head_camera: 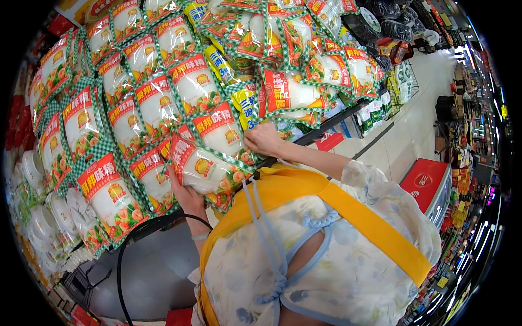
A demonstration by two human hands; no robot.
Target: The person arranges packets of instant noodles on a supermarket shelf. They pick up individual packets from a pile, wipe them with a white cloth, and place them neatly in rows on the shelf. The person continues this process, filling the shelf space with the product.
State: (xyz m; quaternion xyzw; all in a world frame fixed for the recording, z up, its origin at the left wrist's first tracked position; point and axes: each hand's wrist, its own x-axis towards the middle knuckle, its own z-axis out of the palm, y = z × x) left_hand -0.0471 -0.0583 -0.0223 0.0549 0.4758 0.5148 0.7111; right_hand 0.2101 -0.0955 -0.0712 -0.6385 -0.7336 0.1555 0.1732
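Note:
My left hand [186, 195] is at the near left edge of the display and holds a clear-fronted seasoning bag [206, 169] with a red header, white contents and green checked edges. The bag lies tilted over its neighbours, and part of my palm and fingers is hidden behind it. To the right, my right hand [263, 139] is curled, its fingertips against the edge of another such bag [218, 130]; whether it grips that edge cannot be told. Many matching bags stand in overlapping rows, with yellow and blue packets [244, 106] between some of them.
A loose heap of bags [293, 89] rises at the upper right, above a dark display edge [334, 122]. A black cable [119, 261] loops at lower left. Packaged bowls [45, 222] are at far left. A red-topped chest [426, 183] stands across the tiled aisle [375, 155].

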